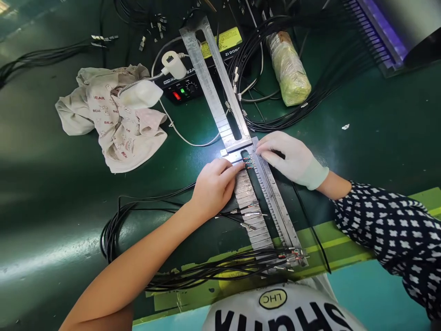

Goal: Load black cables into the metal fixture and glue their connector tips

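Observation:
My bare left hand [215,186] reaches over a slotted metal jig [253,188], fingers closed on a black cable [237,161] near its end. Small green pieces with thin wire ends [248,161] sit at the jig's slot by my left fingertips. My right hand [294,158] wears a thin white glove and pinches at the jig's right rail; what its fingertips hold is too small to make out. A second metal frame [223,92] adjoins the jig's far end. Several metal-tipped cables [251,214] lie across the nearer slots.
A bundle of black cables [206,271] crosses the jig's near end. Left lies a crumpled printed cloth [117,119] with a white plastic piece on it. Behind stands a black control box [188,89] with lit switches. Coiled cables [272,124] and a plastic-wrapped roll [289,69] lie at the back right.

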`<state>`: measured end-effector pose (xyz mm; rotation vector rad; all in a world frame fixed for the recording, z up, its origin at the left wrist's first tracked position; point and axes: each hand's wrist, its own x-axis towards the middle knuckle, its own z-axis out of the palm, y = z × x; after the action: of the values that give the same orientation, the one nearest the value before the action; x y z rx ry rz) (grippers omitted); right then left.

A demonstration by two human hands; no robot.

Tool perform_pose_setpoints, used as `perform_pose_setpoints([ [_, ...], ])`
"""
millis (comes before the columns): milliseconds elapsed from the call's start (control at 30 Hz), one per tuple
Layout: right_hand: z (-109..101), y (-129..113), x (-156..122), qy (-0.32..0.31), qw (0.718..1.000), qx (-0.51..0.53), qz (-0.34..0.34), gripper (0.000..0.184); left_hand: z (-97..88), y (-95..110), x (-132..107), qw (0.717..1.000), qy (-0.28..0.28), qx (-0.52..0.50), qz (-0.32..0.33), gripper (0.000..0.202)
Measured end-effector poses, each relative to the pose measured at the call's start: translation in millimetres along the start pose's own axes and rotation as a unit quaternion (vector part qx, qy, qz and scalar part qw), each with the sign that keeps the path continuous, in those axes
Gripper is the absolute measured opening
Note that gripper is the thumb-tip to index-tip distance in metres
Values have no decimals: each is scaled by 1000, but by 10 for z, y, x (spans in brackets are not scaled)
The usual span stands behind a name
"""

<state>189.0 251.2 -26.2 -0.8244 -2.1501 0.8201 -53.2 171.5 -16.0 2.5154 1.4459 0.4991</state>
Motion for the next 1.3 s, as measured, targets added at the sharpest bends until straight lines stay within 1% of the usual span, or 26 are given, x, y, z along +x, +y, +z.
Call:
perform_pose_setpoints([
  [133,-3,-6,3,-4,1000,7,0,17,-18,-15,-35,998,2,54,17,35],
  [233,3,-8,3,1,1000,10,3,18,-79,2,-112,997,-9,77,17,33],
  [300,6,-9,1,2,1000,11,6,18,-152,35,-218,998,-7,58,6,30],
  [367,7,-10,-3,1,1000,11,7,18,-237,89,-357,1000,-18,2,-15,25],
  [433,6,-11,-7,0,1000,9,7,18,-320,152,-501,992,-75,-87,-43,18],
  [500,7,-13,-11,0,1000,7,10,18,-389,202,-624,973,-151,-158,-71,17],
  [533,9,-13,-12,0,1000,6,12,18,-417,215,-672,964,-180,-176,-81,18],
  [567,11,-13,-13,0,1000,4,13,17,-441,219,-709,958,-198,-187,-86,18],
  [600,14,-12,-14,1,1000,2,13,17,-461,216,-736,956,-204,-195,-85,17],
  [667,20,-9,-14,6,1000,-3,10,17,-489,195,-756,954,-192,-218,-72,14],
  [700,23,-8,-13,7,1000,-5,7,16,-494,182,-749,955,-173,-231,-69,14],
  [767,27,-6,-11,8,1000,-8,4,16,-479,161,-704,960,-116,-241,-82,13],
  [833,27,-9,-7,8,1000,-12,3,16,-418,149,-625,974,-60,-195,-100,11],
  [900,24,-20,-5,8,1000,-14,6,16,-315,148,-534,989,-30,-117,-89,11],
  [967,20,-39,-11,9,1000,-11,5,16,-197,154,-452,995,-32,-78,-57,17],
  [1033,17,-65,-26,14,1000,-13,-8,15,-97,166,-395,996,-34,-83,-26,22],
  [1100,21,-96,-49,1,998,-30,-48,9,-35,183,-358,995,-36,-92,-11,20],
  [1200,45,-138,-81,-81,984,-66,-143,23,-3,215,-317,994,-39,-99,-21,17],
  [1233,57,-150,-88,-107,978,-74,-166,24,-1,225,-305,994,-39,-102,-28,16],
  [1300,81,-170,-96,-136,970,-79,-188,17,-5,233,-290,994,-32,-98,-40,15],
])
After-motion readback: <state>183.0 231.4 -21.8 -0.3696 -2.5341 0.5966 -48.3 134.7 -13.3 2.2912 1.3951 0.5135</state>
